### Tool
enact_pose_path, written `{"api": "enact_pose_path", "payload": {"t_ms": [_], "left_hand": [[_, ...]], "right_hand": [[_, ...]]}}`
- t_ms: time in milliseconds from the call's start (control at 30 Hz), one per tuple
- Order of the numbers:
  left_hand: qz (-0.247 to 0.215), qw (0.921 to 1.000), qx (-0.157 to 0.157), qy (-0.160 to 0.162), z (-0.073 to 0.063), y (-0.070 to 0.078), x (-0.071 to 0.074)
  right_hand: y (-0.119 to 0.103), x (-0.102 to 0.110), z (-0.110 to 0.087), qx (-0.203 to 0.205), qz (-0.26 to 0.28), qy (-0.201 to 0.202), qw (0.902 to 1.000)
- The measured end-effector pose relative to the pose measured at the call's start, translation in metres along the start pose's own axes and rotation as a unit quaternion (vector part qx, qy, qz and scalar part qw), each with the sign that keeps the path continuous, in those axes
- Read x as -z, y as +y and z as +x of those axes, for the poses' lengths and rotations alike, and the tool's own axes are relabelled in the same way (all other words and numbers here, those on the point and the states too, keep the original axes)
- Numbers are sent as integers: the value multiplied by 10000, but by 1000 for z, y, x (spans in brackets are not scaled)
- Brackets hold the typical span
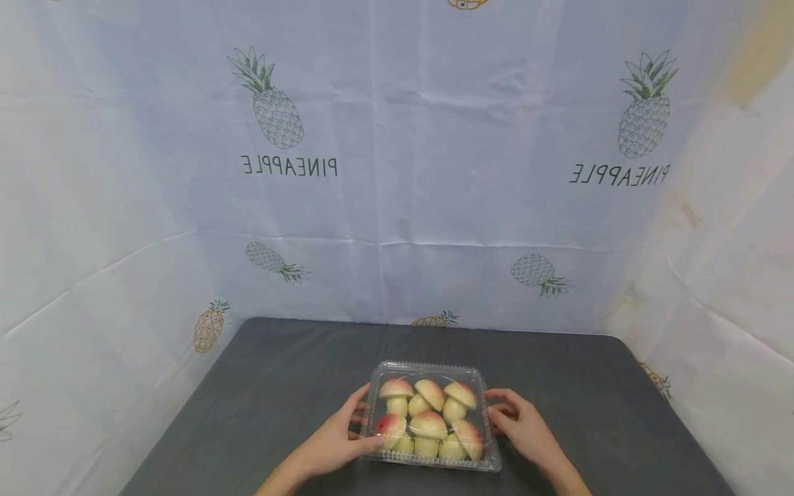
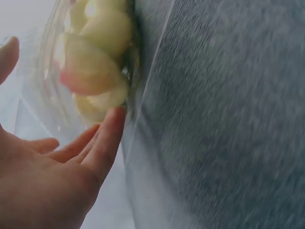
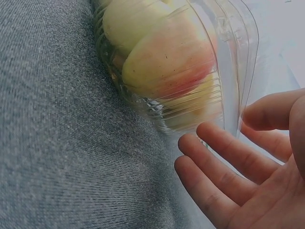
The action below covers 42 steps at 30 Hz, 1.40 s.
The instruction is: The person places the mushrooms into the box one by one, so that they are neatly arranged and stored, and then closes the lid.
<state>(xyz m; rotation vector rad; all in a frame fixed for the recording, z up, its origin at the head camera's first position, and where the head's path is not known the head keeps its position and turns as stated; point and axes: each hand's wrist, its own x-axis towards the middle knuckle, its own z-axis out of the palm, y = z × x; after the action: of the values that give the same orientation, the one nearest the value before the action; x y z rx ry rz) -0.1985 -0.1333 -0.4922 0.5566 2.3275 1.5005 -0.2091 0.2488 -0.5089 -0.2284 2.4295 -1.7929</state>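
Note:
A clear plastic clamshell box (image 1: pixel 428 363) lies on the dark table with its lid down. Several mushroom-shaped pieces (image 1: pixel 428 425), pale yellow with red-blushed caps, fill it in two rows. My left hand (image 1: pixel 335 441) is at the box's left side, its thumb by the near left corner. In the left wrist view, its fingers (image 2: pixel 107 143) reach nearly straight to the box's lower side. On the right side, my right hand (image 1: pixel 524 430) has loosely bent fingers. Its fingertips (image 3: pixel 207 131) meet or nearly meet the box wall, and the thumb is by the rim.
A dark grey cloth covers the table (image 1: pixel 298 365). Behind it and along both sides hangs a white curtain (image 1: pixel 434 172) printed with pineapples. The table's far edge (image 1: pixel 521 331) runs close to the curtain.

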Motion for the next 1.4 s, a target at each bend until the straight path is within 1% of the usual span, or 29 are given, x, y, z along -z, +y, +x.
{"api": "enact_pose_path", "payload": {"t_ms": [67,233,333,433,500,600,733,867,933,1033,1133,1267,1400], "left_hand": [[-89,9999,-36,-37,1,-1,-5],[52,9999,-82,113,0,-5,-14],[62,9998,-47,159,-1,-8,-16],[18,9998,-15,179,-1,-8,-17],[60,9996,-30,268,-1,-6,-18],[151,9990,-62,425,-2,-4,-20],[369,9977,-135,557,-2,-4,-21],[436,9971,-247,570,0,-4,-21],[474,9968,-284,574,1,-4,-21],[514,9968,-268,558,1,-3,-20],[496,9971,-235,522,2,-3,-19],[483,9974,-197,500,3,-4,-18],[481,9973,-167,526,4,-5,-19]], "right_hand": [[0,0,0,9,1,-7,10000],[-1,-1,-1,58,23,-8,10000],[-2,-2,-2,29,22,86,10000],[-1,-4,-2,-44,12,185,9998],[-1,-4,-3,-66,1,199,9998],[-1,-4,-6,-53,-3,114,9999],[-5,0,-12,-97,28,-163,9998],[-10,5,-16,-137,35,-530,9985],[-12,7,-19,-89,6,-725,9973],[-15,10,-21,-55,-56,-1014,9948],[-17,11,-24,-149,-45,-1281,9916],[-18,10,-27,-312,142,-1600,9865],[-17,6,-30,-310,403,-1817,9820]]}}
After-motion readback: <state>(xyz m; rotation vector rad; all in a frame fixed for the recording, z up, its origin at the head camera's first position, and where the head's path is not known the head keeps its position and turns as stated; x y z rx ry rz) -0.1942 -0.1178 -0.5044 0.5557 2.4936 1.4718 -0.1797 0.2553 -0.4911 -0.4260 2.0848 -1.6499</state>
